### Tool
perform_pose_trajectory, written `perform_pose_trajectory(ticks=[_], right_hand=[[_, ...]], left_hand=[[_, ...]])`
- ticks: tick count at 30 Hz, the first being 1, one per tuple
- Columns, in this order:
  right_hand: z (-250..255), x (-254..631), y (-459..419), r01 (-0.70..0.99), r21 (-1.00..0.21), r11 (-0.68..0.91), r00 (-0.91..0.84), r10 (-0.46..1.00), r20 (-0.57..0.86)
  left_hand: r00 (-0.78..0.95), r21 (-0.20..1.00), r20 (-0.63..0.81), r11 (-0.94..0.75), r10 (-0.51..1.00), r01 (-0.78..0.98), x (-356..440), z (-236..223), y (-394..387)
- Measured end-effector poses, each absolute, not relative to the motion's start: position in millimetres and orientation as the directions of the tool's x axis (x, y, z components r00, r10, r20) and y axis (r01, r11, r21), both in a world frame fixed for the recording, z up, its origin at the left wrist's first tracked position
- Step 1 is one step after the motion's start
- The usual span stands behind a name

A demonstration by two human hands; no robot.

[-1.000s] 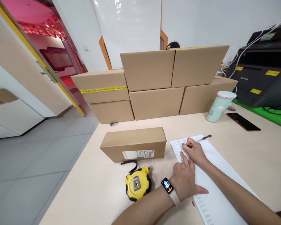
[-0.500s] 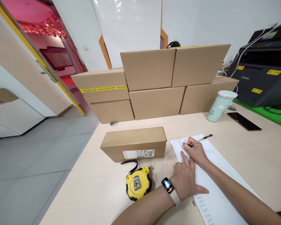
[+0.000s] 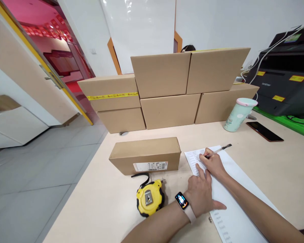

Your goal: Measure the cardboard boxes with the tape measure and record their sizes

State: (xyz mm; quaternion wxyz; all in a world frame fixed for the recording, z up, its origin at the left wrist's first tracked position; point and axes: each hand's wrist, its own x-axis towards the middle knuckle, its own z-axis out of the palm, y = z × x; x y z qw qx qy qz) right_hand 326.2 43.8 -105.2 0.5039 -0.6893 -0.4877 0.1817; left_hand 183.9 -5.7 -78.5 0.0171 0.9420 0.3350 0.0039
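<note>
My right hand point(image 3: 213, 164) grips a pen point(image 3: 221, 149), its tip down near the written lines on a white sheet of paper point(image 3: 239, 189). Flat on the paper's left edge lies my left hand point(image 3: 200, 190), thumb and fingers spread, with a smartwatch point(image 3: 181, 201) on its wrist. Handwriting runs along the left side of the sheet. To the left of my left hand is a yellow and black tape measure point(image 3: 150, 198) with a black strap. Behind it stands a small cardboard box point(image 3: 145, 152) bearing a white printed label.
Several larger cardboard boxes point(image 3: 170, 110) form a stacked wall across the back of the table. A mint cup point(image 3: 238, 115) and a dark phone point(image 3: 264, 131) are at the right, before a black printer point(image 3: 283, 77). Part of a person's head point(image 3: 188, 48) shows behind the boxes.
My right hand and the pen have shifted very slightly to the right along the paper. My left hand stays in place, and the objects on the table are unmoved.
</note>
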Motion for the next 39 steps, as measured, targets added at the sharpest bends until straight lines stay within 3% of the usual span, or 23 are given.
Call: perform_pose_trajectory(ticks=[39], right_hand=[[-103.5,326.5,44.1,0.493,-0.869,-0.037,0.475,0.848,0.233]], left_hand=[[0.775,0.030,0.006,-0.774,0.632,0.632,184.2,-80.9,-5.9]])
